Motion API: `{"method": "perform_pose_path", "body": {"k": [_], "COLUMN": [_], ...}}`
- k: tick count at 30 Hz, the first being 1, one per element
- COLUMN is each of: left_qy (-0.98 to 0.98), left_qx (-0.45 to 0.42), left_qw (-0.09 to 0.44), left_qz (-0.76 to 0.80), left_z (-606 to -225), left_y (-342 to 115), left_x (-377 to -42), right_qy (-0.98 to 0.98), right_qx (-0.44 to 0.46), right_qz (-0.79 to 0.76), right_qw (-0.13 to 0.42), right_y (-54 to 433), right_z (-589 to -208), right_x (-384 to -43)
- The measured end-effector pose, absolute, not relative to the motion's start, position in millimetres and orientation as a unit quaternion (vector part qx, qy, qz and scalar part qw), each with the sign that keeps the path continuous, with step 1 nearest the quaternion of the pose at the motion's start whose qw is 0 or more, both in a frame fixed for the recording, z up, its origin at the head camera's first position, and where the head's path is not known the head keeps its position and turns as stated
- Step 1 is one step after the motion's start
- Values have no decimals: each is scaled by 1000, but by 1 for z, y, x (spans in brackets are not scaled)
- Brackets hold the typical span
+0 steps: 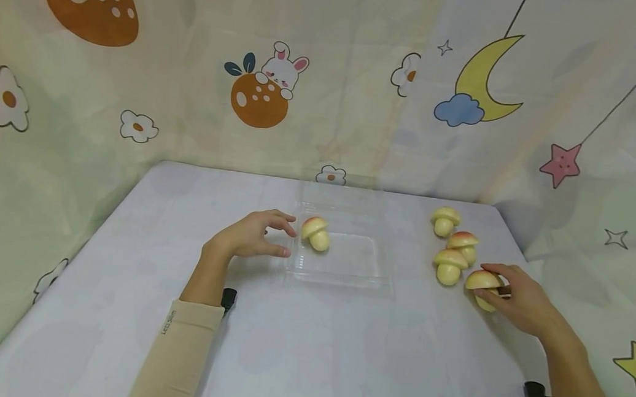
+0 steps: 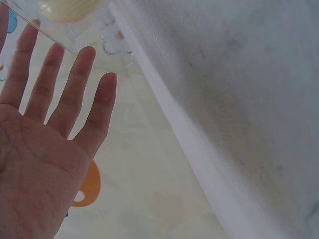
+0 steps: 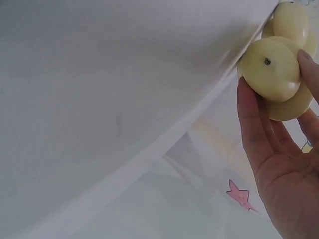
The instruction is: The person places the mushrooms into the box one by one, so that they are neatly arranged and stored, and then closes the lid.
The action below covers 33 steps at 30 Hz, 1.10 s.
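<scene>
At the right side of the table, my right hand [image 1: 529, 305] grips a mushroom-shaped piece [image 1: 483, 280] with a reddish-yellow cap and a pale stem. The right wrist view shows thumb and fingers around this mushroom [image 3: 269, 74], its stem end facing the camera. My left hand [image 1: 251, 234] is by the left edge of a clear plastic box [image 1: 340, 280], thumb and fingers apart. In the left wrist view the left hand's fingers [image 2: 75, 94] are extended and its palm holds nothing. Inside the box, on the left, lies another mushroom [image 1: 318, 235].
Three more mushrooms stand close together at the back right: a rear one [image 1: 445, 221], a redder middle one [image 1: 463, 244] and a nearer one [image 1: 449, 268]. A white cloth covers the table [image 1: 307, 357]. Behind it hangs a printed curtain [image 1: 353, 90].
</scene>
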State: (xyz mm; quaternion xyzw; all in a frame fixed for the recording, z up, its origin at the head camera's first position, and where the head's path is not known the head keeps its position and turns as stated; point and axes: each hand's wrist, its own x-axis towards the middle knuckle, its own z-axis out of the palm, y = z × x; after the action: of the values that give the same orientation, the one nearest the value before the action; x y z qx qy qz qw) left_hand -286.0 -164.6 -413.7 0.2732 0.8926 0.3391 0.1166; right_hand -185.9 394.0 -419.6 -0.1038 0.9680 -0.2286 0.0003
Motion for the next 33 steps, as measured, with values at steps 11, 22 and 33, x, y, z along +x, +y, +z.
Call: {"method": "perform_pose_path", "body": {"k": [11, 22, 33], "left_qy": [890, 889, 887], "left_qx": [272, 272, 269], "left_qw": [118, 120, 122], "left_qz": [346, 349, 356], "left_z": [-413, -413, -415], "left_y": [-165, -166, -165], "left_x": [-288, -288, -287], "right_qy": [963, 952, 920], "right_qx": [-109, -109, -125], "right_qz": [-242, -278, -351], "right_qw": [-34, -72, -122], "right_y": [393, 389, 378], "right_z": [-418, -412, -408], "right_x": [-186, -188, -192]}}
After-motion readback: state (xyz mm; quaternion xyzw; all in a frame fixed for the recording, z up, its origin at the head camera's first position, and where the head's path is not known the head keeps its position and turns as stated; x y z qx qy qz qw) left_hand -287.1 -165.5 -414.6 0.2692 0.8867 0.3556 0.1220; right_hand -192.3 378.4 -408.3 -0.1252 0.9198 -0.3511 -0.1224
